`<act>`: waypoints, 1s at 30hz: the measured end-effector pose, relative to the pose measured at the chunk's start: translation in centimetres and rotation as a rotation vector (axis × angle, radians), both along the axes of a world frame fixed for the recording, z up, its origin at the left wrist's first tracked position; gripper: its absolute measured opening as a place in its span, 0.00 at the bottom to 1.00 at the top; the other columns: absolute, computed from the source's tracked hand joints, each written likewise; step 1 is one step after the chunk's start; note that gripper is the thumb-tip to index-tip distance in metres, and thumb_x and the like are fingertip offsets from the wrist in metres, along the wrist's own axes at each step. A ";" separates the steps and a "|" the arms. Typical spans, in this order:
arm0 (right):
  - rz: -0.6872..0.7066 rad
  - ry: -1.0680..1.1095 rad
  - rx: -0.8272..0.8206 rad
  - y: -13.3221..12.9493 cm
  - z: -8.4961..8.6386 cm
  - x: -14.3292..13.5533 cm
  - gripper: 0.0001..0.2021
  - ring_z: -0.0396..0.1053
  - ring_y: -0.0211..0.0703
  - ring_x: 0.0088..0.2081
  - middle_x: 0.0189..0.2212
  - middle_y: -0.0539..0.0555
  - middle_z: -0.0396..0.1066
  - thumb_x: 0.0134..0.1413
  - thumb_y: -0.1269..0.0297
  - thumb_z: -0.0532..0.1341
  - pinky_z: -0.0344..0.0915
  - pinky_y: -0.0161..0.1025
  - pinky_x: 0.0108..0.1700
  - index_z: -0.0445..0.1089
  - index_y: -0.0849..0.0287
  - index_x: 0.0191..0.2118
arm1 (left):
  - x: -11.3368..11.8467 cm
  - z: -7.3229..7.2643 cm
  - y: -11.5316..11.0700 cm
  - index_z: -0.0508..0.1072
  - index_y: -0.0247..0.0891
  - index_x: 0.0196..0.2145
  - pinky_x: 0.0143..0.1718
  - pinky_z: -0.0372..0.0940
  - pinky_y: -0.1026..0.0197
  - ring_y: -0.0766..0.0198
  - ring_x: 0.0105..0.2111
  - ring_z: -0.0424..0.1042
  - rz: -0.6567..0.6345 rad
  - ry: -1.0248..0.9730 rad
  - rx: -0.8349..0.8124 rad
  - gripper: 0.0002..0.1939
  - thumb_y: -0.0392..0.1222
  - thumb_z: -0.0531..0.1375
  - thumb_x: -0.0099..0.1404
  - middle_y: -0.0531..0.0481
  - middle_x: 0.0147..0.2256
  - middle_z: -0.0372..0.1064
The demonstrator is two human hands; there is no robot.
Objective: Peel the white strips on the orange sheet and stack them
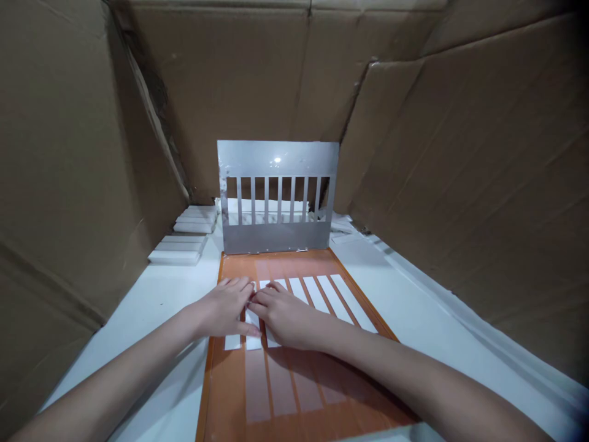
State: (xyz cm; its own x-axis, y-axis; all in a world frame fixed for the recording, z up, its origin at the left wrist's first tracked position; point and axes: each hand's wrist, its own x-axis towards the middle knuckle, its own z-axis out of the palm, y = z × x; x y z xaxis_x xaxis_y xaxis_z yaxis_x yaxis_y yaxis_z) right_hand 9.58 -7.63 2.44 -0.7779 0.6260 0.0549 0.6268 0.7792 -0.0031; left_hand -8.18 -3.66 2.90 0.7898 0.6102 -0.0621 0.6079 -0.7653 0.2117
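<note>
A row of several narrow white strips [352, 301] lies side by side on an orange board [225, 393]. My left hand [223, 310] rests palm down over the strips at the left end of the row, fingers laid forward and thumb stretched out apart. Beside it, my right hand [288, 316] has its fingers bent together, their tips at the second strip [253, 334] from the left. Both hands meet around this strip's upper part, and they partly cover the strips there. Behind them, a grey slotted metal plate [276, 238] stands upright at the board's far edge.
Stacks of white strips [179, 250] lie on the white table [151, 307] at the far left. More white pieces [340, 222] sit behind the plate and to its right. Cardboard walls [460, 184] enclose the table at the left, back and right.
</note>
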 end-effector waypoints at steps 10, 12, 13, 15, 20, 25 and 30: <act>0.025 0.001 0.027 0.1 -0.5 0.2 0.15 0.61 0.49 0.47 0.43 0.63 0.67 0.54 0.70 0.52 0.51 0.48 0.53 0.66 0.68 0.46 | -0.1 0.0 0.0 0.62 0.37 0.39 0.43 0.58 0.53 0.53 0.41 0.63 -0.014 -0.032 -0.019 0.25 0.61 0.58 0.54 0.46 0.39 0.61; 0.026 -0.006 0.042 0.0 -0.6 0.3 0.15 0.61 0.49 0.47 0.43 0.63 0.67 0.55 0.70 0.51 0.50 0.49 0.53 0.66 0.68 0.46 | -0.1 -0.1 0.0 0.63 0.36 0.40 0.43 0.58 0.52 0.52 0.41 0.63 -0.012 -0.017 0.002 0.27 0.62 0.58 0.55 0.45 0.39 0.61; 0.028 -0.015 0.046 0.0 -0.6 0.2 0.14 0.61 0.49 0.47 0.43 0.63 0.67 0.55 0.70 0.51 0.50 0.49 0.54 0.66 0.68 0.46 | -0.1 -0.2 0.0 0.63 0.36 0.41 0.44 0.58 0.52 0.51 0.41 0.63 -0.010 -0.008 0.013 0.27 0.62 0.58 0.54 0.44 0.39 0.62; 0.032 -0.029 0.046 0.0 -0.6 0.2 0.15 0.61 0.50 0.47 0.43 0.63 0.67 0.55 0.70 0.51 0.50 0.49 0.53 0.65 0.68 0.47 | -0.1 -0.3 0.0 0.62 0.36 0.43 0.44 0.58 0.52 0.50 0.42 0.64 -0.005 0.003 0.028 0.29 0.62 0.58 0.54 0.44 0.40 0.62; 0.034 -0.032 0.061 -0.1 -0.5 0.2 0.14 0.61 0.50 0.47 0.42 0.63 0.67 0.56 0.70 0.51 0.51 0.50 0.53 0.65 0.67 0.46 | -0.1 -0.3 0.0 0.63 0.37 0.42 0.43 0.58 0.53 0.52 0.41 0.64 -0.018 -0.011 0.018 0.28 0.62 0.57 0.55 0.45 0.40 0.62; 0.040 -0.048 0.044 -0.1 -0.3 0.2 0.13 0.61 0.50 0.46 0.41 0.62 0.68 0.55 0.70 0.51 0.51 0.50 0.53 0.65 0.67 0.45 | -0.1 -0.3 0.1 0.62 0.36 0.41 0.42 0.59 0.53 0.53 0.40 0.64 -0.016 -0.015 -0.002 0.26 0.61 0.57 0.56 0.45 0.39 0.61; 0.040 -0.036 0.051 -0.1 -0.4 0.2 0.13 0.62 0.49 0.46 0.40 0.61 0.68 0.56 0.70 0.51 0.51 0.50 0.53 0.66 0.68 0.44 | 0.0 -0.3 0.1 0.62 0.36 0.40 0.42 0.58 0.52 0.52 0.40 0.63 -0.010 0.012 -0.010 0.26 0.61 0.57 0.55 0.45 0.39 0.60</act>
